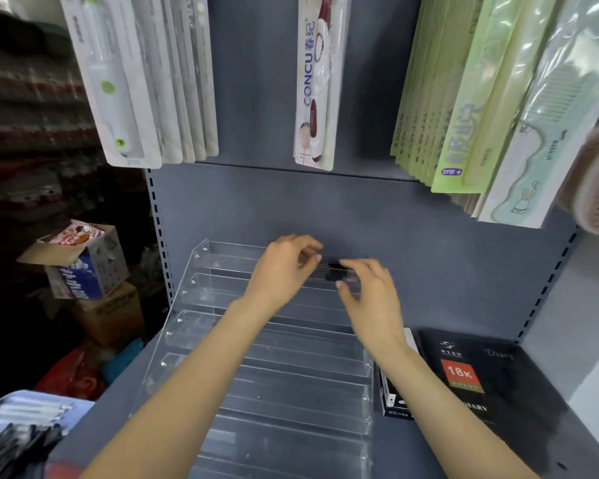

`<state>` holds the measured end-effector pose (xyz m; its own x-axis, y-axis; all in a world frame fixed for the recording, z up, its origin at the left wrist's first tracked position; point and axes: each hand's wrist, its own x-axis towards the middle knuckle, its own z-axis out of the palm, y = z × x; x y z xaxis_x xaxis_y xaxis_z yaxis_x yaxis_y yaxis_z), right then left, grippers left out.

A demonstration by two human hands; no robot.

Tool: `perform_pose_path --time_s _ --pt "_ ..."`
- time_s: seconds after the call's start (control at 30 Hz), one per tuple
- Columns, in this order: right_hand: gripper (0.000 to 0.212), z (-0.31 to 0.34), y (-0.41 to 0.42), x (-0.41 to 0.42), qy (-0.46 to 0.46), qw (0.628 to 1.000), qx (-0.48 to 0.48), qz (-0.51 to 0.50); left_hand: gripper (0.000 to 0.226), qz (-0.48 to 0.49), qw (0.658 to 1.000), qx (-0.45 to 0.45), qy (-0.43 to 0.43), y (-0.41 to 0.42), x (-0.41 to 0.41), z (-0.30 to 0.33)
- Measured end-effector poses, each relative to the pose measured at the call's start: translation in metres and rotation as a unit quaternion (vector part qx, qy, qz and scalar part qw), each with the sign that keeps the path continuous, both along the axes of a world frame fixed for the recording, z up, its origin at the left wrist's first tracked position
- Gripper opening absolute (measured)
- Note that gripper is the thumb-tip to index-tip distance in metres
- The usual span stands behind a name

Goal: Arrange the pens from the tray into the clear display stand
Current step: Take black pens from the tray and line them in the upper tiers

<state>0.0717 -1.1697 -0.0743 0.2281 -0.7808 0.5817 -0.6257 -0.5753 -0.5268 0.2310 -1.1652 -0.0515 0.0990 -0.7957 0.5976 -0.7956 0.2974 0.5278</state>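
Hands on pens at the stand's top tier.
Left hand point(284, 267) and right hand point(370, 295) pinch a bunch of pens point(329, 271) at centre frame, over the clear display stand point(194, 288); tray point(18, 430) lower left.

"CONCU" on hanging toothbrush pack point(314, 81), "18K" and "Diary" on black notebook point(481, 378)

Two bare forearms enter from the bottom edge, uncovered as far as the frame shows, with no sleeve cuff visible. The left hand point(284, 267) and right hand point(372, 295) wear no gloves. The fingers point(308, 252) are slender, with short, pale, neatly trimmed nails.
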Motion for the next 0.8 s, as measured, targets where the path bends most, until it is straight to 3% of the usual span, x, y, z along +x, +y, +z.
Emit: perform_pose_path --time_s 0.13,0.3,0.5,0.8 --pt "0.027 -0.005 0.023 0.028 -0.014 0.994 0.065 0.084 0.016 0.049 0.998 -0.027 0.006 0.053 0.014 -0.022" --pt "0.018 -0.017 0.064 0.075 -0.012 0.979 0.122 0.165 0.014 0.157 0.986 0.014 0.061 0.132 0.061 -0.057" --pt "0.015 -0.036 0.141 0.175 0.020 0.960 0.135 0.246 0.011 0.265 0.953 0.089 0.115 0.225 0.154 -0.091" --pt "0.018 -0.115 0.245 0.357 0.121 0.929 0.233 0.262 0.014 0.299 0.912 0.250 0.126 0.343 0.321 -0.148"
